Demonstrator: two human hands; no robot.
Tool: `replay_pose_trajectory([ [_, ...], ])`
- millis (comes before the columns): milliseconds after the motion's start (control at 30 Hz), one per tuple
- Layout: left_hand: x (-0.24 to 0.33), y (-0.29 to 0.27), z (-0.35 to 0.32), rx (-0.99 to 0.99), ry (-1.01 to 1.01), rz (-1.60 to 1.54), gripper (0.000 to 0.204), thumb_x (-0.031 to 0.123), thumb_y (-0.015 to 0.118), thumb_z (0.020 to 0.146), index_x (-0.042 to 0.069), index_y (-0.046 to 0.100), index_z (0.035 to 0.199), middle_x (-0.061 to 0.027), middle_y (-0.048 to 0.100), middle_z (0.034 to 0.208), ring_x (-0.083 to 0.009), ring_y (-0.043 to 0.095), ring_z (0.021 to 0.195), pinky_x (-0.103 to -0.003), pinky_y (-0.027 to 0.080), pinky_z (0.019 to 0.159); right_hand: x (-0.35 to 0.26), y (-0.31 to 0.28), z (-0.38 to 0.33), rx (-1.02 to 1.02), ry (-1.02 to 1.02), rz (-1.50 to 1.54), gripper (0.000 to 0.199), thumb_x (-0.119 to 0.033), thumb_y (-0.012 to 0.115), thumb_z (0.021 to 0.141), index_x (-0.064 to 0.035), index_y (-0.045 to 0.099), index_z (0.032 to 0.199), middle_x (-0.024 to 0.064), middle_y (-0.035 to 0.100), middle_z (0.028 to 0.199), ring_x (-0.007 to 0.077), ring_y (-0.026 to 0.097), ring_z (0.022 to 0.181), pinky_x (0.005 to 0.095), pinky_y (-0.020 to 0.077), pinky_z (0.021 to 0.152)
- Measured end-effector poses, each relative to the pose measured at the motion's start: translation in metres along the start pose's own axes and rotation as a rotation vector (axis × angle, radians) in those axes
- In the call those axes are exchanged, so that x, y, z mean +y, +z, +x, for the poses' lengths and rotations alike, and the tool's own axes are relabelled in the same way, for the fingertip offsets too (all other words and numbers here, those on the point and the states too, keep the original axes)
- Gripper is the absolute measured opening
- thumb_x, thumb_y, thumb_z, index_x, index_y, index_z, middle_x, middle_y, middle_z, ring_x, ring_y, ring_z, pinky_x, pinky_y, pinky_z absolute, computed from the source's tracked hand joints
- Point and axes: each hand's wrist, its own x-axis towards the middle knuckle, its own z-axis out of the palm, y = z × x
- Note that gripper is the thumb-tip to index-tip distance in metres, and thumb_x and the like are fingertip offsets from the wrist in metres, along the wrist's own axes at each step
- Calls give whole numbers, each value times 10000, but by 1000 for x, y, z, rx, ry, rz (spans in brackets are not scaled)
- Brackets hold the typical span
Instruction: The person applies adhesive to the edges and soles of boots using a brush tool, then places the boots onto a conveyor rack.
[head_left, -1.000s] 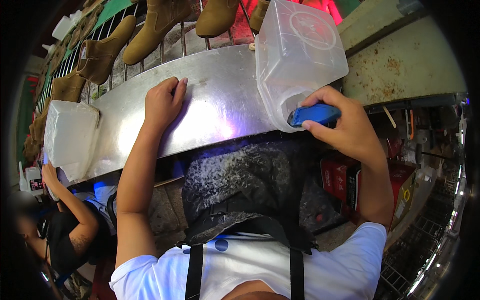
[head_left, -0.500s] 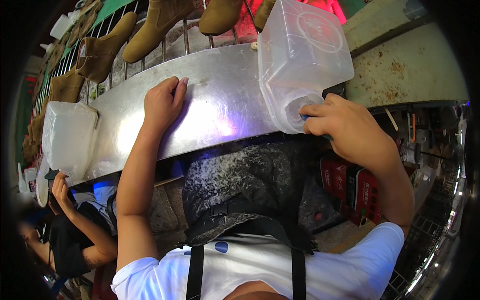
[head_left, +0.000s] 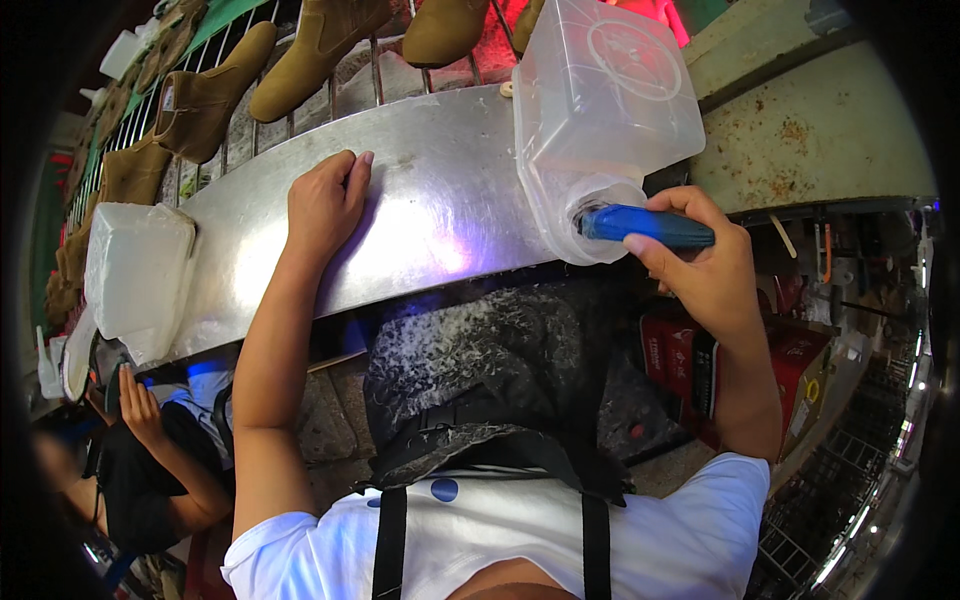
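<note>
My right hand (head_left: 705, 250) is closed round the thick blue handle of a brush (head_left: 650, 226). The dark tip of the brush reaches into the round mouth of a small translucent plastic pot (head_left: 592, 248), which hides its end. This pot adjoins a large translucent plastic container (head_left: 610, 90) at the right end of the metal tabletop. My left hand (head_left: 326, 195) rests on the shiny metal tabletop (head_left: 430, 190) as a loose fist, thumb along the side, with nothing visible in it.
Tan ankle boots (head_left: 310, 60) stand on a metal rack (head_left: 375, 75) beyond the tabletop. Another translucent container (head_left: 140, 270) sits at its left end. A co-worker's hand (head_left: 143, 410) is at the lower left. A red box (head_left: 690, 370) lies below my right arm.
My right hand has turned and drawn back to the right, so the blue handle now shows. My left hand has stayed almost still. The co-worker's hand has shifted.
</note>
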Motion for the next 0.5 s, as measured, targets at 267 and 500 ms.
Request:
replay_pose_trajectory([
  [267,0,0,0,-3,-25,-5,391,282,601,1001,25,525,716,-186,566,684,-388,565,620,-448,442,584,8,19,4,65,-324,-219,255,-206,802,859,7,669,900,149,688,820,302,670,710,357,520,644],
  [500,0,-1,0,-8,-29,0,392,281,597,1003,21,519,719,-192,565,687,-390,566,625,-448,442,587,-1,9,1,-50,-431,-226,221,-172,793,859,10,694,936,151,709,862,306,699,762,365,548,689],
])
